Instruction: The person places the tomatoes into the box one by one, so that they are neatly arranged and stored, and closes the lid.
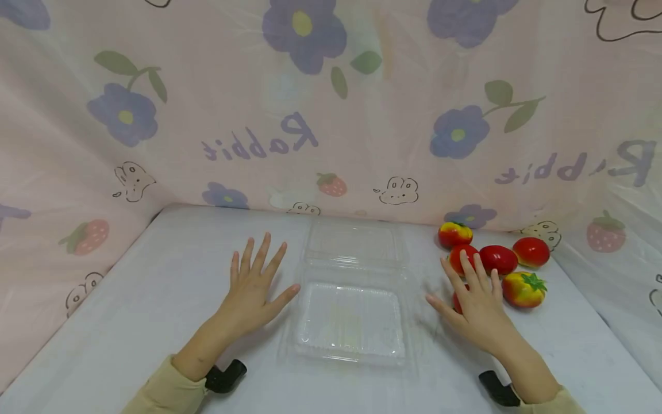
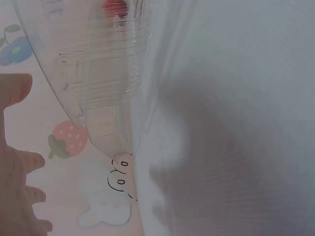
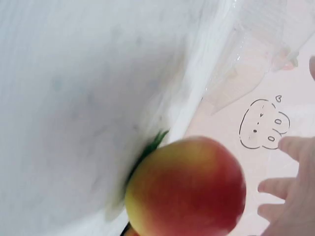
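Observation:
A clear plastic box [image 1: 349,322] lies on the white table with its lid [image 1: 354,241] folded back toward the curtain. Left of it, my left hand [image 1: 253,293] is spread with straight fingers and holds nothing. My right hand [image 1: 478,313], also spread and holding nothing, is to the right of the box. It partly covers a red fruit [image 1: 460,259] and another one under its thumb side. A red and yellow fruit with a green leafy top [image 1: 522,290] lies just right of that hand; a similar fruit [image 3: 187,189] looms large in the right wrist view.
Behind the right hand lie a red and yellow fruit [image 1: 455,234] and two red ones, a middle one [image 1: 498,260] and a right one [image 1: 531,252]. A patterned curtain [image 1: 362,115] hangs behind and beside the table [image 1: 155,276]. Dark bands circle both wrists.

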Demonstrator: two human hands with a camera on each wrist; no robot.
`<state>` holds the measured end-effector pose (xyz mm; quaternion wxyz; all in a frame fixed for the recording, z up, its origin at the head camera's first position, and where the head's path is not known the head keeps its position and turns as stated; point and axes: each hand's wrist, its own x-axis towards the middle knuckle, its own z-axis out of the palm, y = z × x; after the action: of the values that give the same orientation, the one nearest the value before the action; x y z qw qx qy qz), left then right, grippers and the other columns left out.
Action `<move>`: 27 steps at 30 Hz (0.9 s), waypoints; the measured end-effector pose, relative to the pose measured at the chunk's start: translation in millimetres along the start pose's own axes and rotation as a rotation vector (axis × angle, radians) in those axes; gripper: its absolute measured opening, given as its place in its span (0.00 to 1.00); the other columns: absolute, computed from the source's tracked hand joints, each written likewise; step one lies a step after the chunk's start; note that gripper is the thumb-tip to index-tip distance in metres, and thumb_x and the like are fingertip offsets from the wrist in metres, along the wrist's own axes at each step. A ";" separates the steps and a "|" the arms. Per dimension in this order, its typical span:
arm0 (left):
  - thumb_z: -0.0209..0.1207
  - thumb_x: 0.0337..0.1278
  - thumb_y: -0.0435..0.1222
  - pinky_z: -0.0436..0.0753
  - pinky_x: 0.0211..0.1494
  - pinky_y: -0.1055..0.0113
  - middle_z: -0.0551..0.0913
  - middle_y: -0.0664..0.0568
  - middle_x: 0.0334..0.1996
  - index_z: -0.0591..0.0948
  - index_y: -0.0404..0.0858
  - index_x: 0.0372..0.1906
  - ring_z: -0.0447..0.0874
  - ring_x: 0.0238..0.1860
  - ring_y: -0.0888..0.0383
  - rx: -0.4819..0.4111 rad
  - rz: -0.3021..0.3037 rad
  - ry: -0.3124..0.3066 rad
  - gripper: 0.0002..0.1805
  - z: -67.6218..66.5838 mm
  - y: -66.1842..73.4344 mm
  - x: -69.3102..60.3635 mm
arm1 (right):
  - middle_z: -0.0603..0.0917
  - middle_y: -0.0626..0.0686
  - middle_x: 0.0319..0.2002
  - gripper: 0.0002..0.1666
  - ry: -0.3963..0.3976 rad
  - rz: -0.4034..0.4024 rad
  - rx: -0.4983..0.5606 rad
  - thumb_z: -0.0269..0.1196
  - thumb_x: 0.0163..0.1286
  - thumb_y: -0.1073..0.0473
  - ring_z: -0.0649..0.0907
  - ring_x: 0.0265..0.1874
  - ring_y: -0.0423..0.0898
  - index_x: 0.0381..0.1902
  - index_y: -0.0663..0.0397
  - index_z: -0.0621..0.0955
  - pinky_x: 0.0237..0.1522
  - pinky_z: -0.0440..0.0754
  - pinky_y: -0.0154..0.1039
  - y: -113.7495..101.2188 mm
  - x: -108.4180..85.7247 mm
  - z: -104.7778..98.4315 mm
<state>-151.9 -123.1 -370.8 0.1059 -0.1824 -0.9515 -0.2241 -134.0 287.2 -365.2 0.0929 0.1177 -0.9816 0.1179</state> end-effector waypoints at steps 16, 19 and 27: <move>0.58 0.57 0.58 0.40 0.71 0.35 0.40 0.46 0.77 0.50 0.45 0.76 0.35 0.76 0.40 -0.108 0.162 -0.121 0.48 -2.0 -6.3 -10.0 | 0.47 0.70 0.74 0.55 -0.080 0.019 0.043 0.65 0.56 0.34 0.42 0.72 0.71 0.75 0.47 0.57 0.65 0.36 0.74 14.5 -4.2 -6.1; 0.58 0.57 0.59 0.43 0.71 0.34 0.41 0.47 0.77 0.51 0.46 0.76 0.38 0.76 0.40 -0.113 0.194 -0.129 0.48 -1.3 -8.6 -11.6 | 0.49 0.71 0.73 0.56 -0.089 0.018 0.043 0.69 0.53 0.36 0.45 0.71 0.72 0.74 0.47 0.58 0.63 0.39 0.76 17.0 -5.0 -6.0; 0.61 0.52 0.61 0.47 0.69 0.31 0.41 0.54 0.78 0.51 0.52 0.76 0.40 0.76 0.39 -0.187 0.215 -0.185 0.50 -4.1 -9.5 -15.2 | 0.53 0.72 0.71 0.55 -0.117 0.028 0.042 0.73 0.50 0.41 0.49 0.70 0.74 0.73 0.47 0.62 0.59 0.46 0.79 21.3 -8.9 -8.0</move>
<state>-141.3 -137.5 -375.2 0.0237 -0.3119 -0.9072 -0.2812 -129.6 311.2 -363.9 0.0311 0.1124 -0.9843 0.1328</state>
